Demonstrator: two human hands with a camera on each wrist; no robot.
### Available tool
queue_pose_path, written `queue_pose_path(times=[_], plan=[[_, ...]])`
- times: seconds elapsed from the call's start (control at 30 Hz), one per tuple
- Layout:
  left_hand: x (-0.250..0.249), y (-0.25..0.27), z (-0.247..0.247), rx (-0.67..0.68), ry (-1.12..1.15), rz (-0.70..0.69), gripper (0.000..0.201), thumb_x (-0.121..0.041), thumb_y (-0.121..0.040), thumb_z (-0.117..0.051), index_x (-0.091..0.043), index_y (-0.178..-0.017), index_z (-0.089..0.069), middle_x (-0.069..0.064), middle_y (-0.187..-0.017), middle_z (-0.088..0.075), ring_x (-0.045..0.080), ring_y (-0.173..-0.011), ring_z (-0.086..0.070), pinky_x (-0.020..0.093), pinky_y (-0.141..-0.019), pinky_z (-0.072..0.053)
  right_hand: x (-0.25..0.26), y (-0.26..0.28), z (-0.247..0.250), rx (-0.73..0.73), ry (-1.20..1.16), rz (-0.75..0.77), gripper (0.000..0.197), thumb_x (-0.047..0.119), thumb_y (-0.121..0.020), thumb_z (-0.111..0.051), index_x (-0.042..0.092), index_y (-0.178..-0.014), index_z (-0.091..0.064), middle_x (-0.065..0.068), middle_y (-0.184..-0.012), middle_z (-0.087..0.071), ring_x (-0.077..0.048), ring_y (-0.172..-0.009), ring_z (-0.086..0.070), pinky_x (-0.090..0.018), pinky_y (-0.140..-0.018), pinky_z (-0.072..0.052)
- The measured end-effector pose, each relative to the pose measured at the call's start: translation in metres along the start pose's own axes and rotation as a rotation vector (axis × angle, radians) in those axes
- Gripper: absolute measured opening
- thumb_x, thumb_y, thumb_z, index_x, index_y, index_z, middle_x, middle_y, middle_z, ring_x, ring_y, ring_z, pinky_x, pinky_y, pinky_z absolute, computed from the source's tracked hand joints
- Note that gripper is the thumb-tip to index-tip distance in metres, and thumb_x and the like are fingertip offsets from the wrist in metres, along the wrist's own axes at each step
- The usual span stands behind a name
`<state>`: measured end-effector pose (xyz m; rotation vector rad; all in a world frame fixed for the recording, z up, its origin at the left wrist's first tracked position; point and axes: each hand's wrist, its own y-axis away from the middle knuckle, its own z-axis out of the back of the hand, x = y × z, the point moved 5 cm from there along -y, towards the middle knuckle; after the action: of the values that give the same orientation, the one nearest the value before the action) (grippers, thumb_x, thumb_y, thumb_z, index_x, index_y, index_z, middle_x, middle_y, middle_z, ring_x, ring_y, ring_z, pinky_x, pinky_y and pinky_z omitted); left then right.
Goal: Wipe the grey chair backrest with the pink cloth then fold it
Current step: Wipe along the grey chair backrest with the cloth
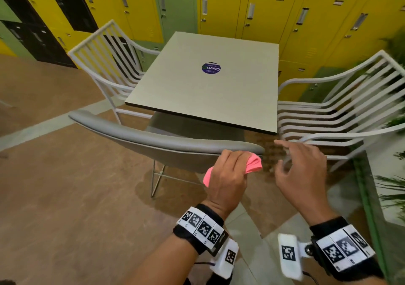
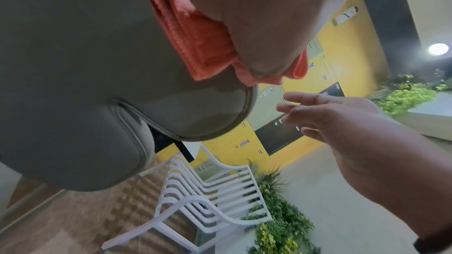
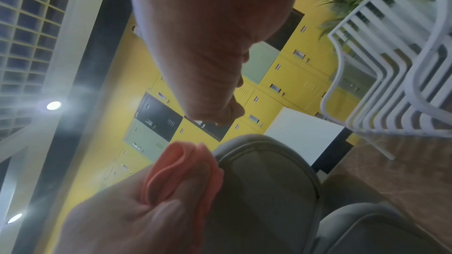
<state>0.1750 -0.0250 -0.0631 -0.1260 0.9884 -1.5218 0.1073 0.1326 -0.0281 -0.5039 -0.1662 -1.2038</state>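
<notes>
Open floor [image 1: 65, 186] at lower left of the frame, grey chair backrest [image 1: 153, 140] across centre, white slatted chair [image 1: 341, 109] crowding right, table [image 1: 208, 83] behind

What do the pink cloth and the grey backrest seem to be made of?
Cloth: soft knitted or microfibre textile, judging by its ribbed weave and bunched folds. Backrest: padded, smooth matte cover with a stitched seam, probably faux leather or vinyl.

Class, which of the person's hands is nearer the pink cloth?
Left. The left hand grips the pink cloth against the grey chair backrest; the right hand hovers open beside it, apart.
</notes>
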Motion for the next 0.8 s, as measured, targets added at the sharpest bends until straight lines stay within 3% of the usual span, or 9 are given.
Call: queue_pose_path(times=[0.13, 0.3, 0.4, 0.47, 0.53, 0.67, 0.8], plan=[[-0.025, -0.013, -0.034, 0.083, -0.07, -0.035, 0.015, -0.005, -0.097, -0.064, -0.004, -0.109, -0.074, 0.012, -0.102, -0.074, 0.027, -0.088, -0.063, 0.037, -0.079, -0.052, -0.023, 0.009, 0.012, -0.006, -0.001, -0.056, 0.046, 0.012, -0.088, -0.071, 0.027, -0.13, -0.063, 0.003, -0.121, -0.069, -0.021, -0.122, -0.053, -0.044, -0.108, -0.033], [-0.049, -0.027, -0.06, 0.243, -0.155, -0.032, 0.013, -0.006, -0.094, -0.057, -0.011, -0.093, -0.069, 0.011, -0.087, -0.071, 0.025, -0.081, -0.055, 0.038, -0.073, -0.049, -0.039, 0.014, 0.018, -0.024, -0.024, -0.071, 0.034, 0.024, -0.092, -0.07, 0.027, -0.126, -0.066, 0.003, -0.117, -0.071, -0.022, -0.118, -0.057, -0.046, -0.105, -0.036], [-0.047, -0.031, -0.045, 0.233, -0.129, -0.032, 0.018, -0.012, -0.1, -0.052, -0.01, -0.096, -0.07, 0.009, -0.089, -0.071, 0.023, -0.08, -0.055, 0.038, -0.073, -0.048, -0.039, 0.014, 0.019, -0.065, -0.058, -0.066, 0.025, 0.03, -0.094, -0.071, 0.025, -0.118, -0.07, 0.004, -0.105, -0.071, -0.022, -0.107, -0.058, -0.043, -0.097, -0.037], [-0.037, -0.029, -0.032, 0.22, -0.139, -0.055, 0.007, -0.01, -0.097, -0.066, -0.01, -0.101, -0.071, 0.008, -0.093, -0.072, 0.023, -0.083, -0.056, 0.037, -0.074, -0.048, -0.035, 0.013, 0.017, -0.095, -0.078, -0.055, 0.019, 0.029, -0.095, -0.071, 0.023, -0.114, -0.072, 0.005, -0.097, -0.07, -0.021, -0.1, -0.057, -0.042, -0.093, -0.036], [-0.024, -0.024, -0.018, 0.205, -0.129, -0.08, 0.014, -0.008, -0.093, -0.073, -0.009, -0.106, -0.073, 0.008, -0.097, -0.073, 0.023, -0.086, -0.057, 0.036, -0.074, -0.048, -0.027, 0.012, 0.012, -0.095, -0.09, -0.023, 0.016, 0.025, -0.096, -0.07, 0.023, -0.112, -0.072, 0.009, -0.093, -0.066, -0.016, -0.095, -0.05, -0.041, -0.09, -0.036], [-0.009, -0.014, 0.014, 0.173, -0.134, -0.116, 0.015, -0.014, -0.098, -0.063, -0.006, -0.107, -0.073, 0.01, -0.098, -0.073, 0.023, -0.087, -0.06, 0.033, -0.074, -0.048, 0.003, 0.004, -0.005, -0.037, -0.113, 0.093, 0.018, 0.024, -0.096, -0.068, 0.024, -0.114, -0.07, 0.006, -0.1, -0.07, -0.021, -0.099, -0.056, -0.04, -0.095, -0.035], [0.026, 0.004, 0.042, 0.148, -0.164, 0.01, 0.017, -0.017, -0.1, -0.062, -0.008, -0.11, -0.073, 0.007, -0.1, -0.071, 0.021, -0.087, -0.06, 0.034, -0.077, -0.052, 0.038, -0.002, -0.021, -0.01, -0.138, 0.166, 0.021, 0.03, -0.094, -0.072, 0.025, -0.114, -0.071, 0.006, -0.104, -0.071, -0.021, -0.102, -0.057, -0.029, -0.09, -0.025]])
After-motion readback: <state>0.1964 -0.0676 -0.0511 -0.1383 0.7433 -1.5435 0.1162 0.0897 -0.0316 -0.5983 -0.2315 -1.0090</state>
